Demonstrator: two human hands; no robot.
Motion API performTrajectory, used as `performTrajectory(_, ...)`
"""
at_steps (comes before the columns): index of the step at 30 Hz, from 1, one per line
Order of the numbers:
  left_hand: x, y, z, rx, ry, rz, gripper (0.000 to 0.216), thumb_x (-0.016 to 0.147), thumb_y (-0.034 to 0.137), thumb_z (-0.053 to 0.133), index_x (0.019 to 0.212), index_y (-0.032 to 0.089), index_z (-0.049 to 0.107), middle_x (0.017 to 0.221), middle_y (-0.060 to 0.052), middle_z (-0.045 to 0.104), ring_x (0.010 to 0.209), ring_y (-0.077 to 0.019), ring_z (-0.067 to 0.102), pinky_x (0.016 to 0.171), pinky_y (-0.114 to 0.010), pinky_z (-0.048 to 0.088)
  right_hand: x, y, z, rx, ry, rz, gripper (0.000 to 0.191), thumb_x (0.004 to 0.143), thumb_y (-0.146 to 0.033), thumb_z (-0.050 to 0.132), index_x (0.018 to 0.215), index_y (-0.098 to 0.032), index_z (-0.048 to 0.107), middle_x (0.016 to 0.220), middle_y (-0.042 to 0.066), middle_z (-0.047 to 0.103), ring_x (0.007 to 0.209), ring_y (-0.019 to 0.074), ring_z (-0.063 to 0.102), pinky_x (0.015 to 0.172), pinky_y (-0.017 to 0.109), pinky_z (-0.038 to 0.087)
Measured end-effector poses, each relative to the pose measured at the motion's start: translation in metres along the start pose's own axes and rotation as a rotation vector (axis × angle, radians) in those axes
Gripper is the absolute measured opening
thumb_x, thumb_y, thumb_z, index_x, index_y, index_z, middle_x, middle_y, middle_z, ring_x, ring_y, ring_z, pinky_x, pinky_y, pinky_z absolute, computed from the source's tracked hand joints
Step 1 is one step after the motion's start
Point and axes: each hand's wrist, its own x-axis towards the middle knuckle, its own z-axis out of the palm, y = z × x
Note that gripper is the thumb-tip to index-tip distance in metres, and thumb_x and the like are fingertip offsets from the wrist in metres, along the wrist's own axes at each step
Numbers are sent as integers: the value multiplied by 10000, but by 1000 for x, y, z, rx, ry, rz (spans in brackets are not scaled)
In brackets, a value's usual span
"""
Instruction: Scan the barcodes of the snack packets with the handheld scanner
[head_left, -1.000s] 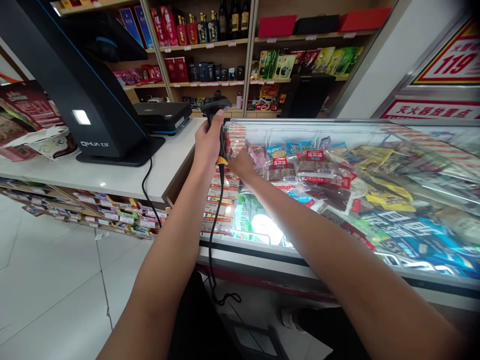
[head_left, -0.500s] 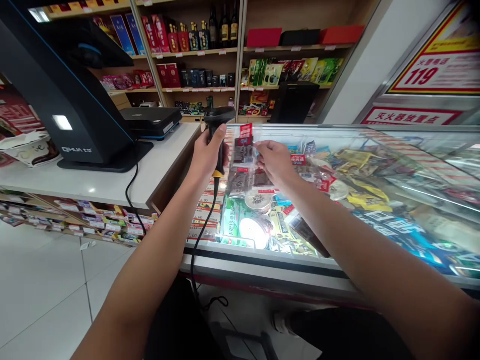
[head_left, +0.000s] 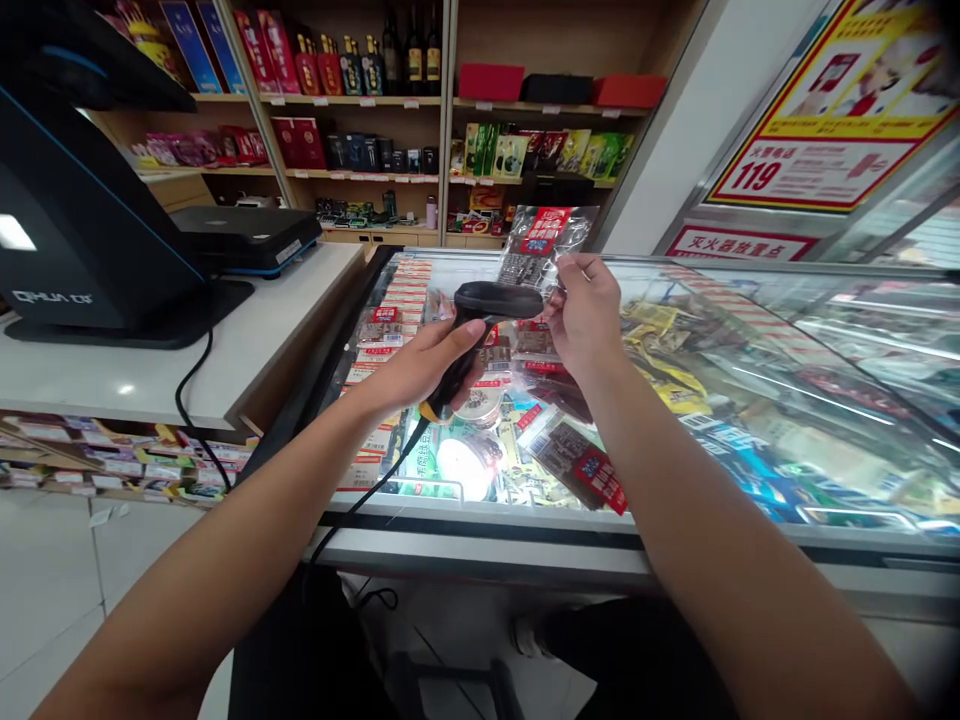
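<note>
My left hand (head_left: 427,365) is wrapped round the handle of a black barcode scanner (head_left: 495,300), whose head points right over the glass-topped freezer (head_left: 420,535). A clear-and-red snack packet (head_left: 536,245) is pinched at its lower right corner by my right hand (head_left: 589,305), raised just beyond the scanner head. On the glass below lie more packets of the same kind: one (head_left: 574,460) near the front edge, one (head_left: 381,327) at the left over the price labels, and others partly hidden behind my hands.
A white counter (head_left: 292,330) at the left carries a black checkout terminal (head_left: 97,220) and a flat black scale (head_left: 247,240). The scanner's cable (head_left: 375,485) hangs over the freezer's front edge. Stocked shelves (head_left: 360,180) stand at the back.
The scanner has come right and nearer, tilting over toward the packets. My right hand has lifted a packet up behind it. One packet now lies at the left, on the labels. My view has shifted right.
</note>
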Motion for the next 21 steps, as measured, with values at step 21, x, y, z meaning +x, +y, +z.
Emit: performTrajectory(21,-1,13,-6,-65,109,27,491,884,684,669,890,215,526,603,39,546,402,-97,510,396,-236,346,1,3,-3,-179,-2,72,233,922,-391,706,822,-263,538,633,-64,387,506,102,385,459,218,404)
